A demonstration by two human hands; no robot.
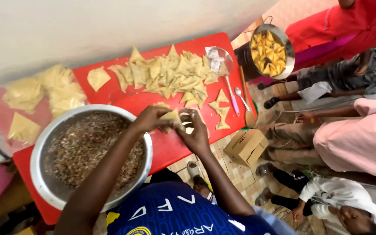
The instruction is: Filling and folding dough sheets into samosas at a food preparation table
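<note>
Left hand: the left hand (149, 118) reaches over the rim of the bowl, fingers pinched on one side of a folded pastry triangle (172, 116).
Right hand: the right hand (195, 130) meets it from the other side, fingers curled against the same pastry triangle's edge; how firmly it grips cannot be told.
Pastry in hand: pale yellow, folded to a cone-like triangle, held just above the red table (166, 148), between the bowl and the pile.
Bowl: a large steel bowl (44, 182) sits on the near-left part of the table, holding a brown minced filling (88, 148).
Pile: a heap of folded triangles (170, 76) lies along the table's far side, with a few loose ones (220, 111) nearer the right edge.
Wrappers: flat pastry sheets under clear plastic (35, 93) rest at the left end.
Small items: a white spoon (241, 98) and a wooden stick (245, 93) lie at the right edge.
Beyond the table: a pot of fried golden pieces (270, 52) stands on the floor; a cardboard box (245, 147) sits on the tiles; other people sit nearby.
</note>
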